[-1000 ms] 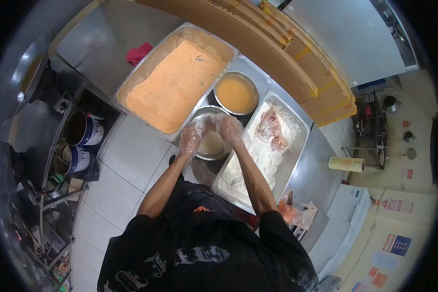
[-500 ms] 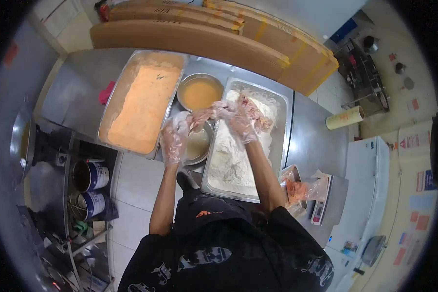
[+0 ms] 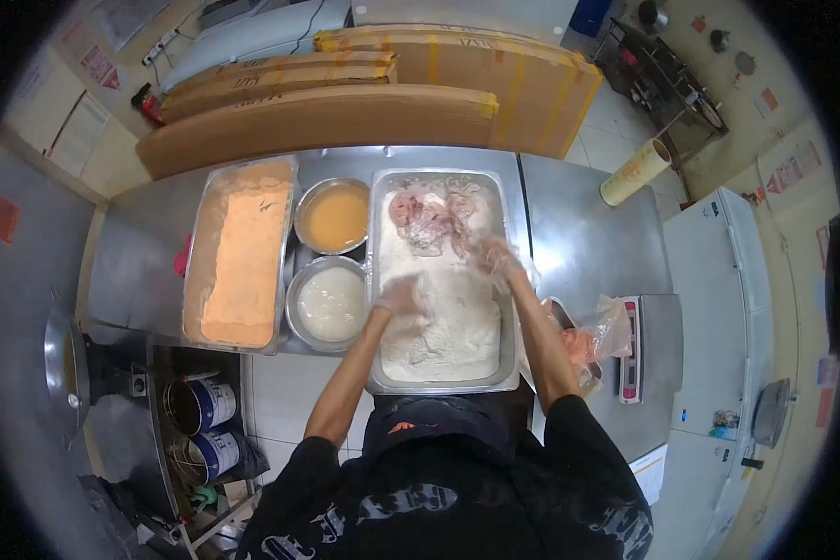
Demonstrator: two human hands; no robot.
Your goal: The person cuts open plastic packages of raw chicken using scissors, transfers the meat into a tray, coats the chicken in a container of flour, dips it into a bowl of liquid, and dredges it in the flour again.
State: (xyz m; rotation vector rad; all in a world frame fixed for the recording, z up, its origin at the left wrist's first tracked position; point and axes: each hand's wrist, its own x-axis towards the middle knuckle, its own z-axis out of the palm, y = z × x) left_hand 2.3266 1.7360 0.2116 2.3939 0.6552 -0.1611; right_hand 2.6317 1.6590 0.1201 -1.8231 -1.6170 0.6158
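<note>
Pieces of raw meat [image 3: 429, 222], pink and partly floured, lie at the far end of a metal tray [image 3: 376, 280] of white flour [image 3: 443, 345]. Nearer to me, my left hand [image 3: 403, 296], in a clear plastic glove, is at the flour by the tray's left side. Motion smears its fingers. My right hand [image 3: 497, 259], also gloved, hovers over the right side of the tray, just beside the meat. Blur hides how its fingers are set, and I see no meat hanging from it.
Left of the flour tray stand a bowl of orange-brown liquid [image 3: 338, 219], a bowl of whitish liquid [image 3: 331, 305] and a tray of orange powder [image 3: 243, 271]. A scale [image 3: 631, 350] and a bag of orange-red food [image 3: 588, 345] are at right. Cardboard boxes [image 3: 317, 121] line the back.
Both hands have moved: the left went from the bowls to the flour tray. The meat stretched between them now lies in the flour. The camera view has shifted and turned.
</note>
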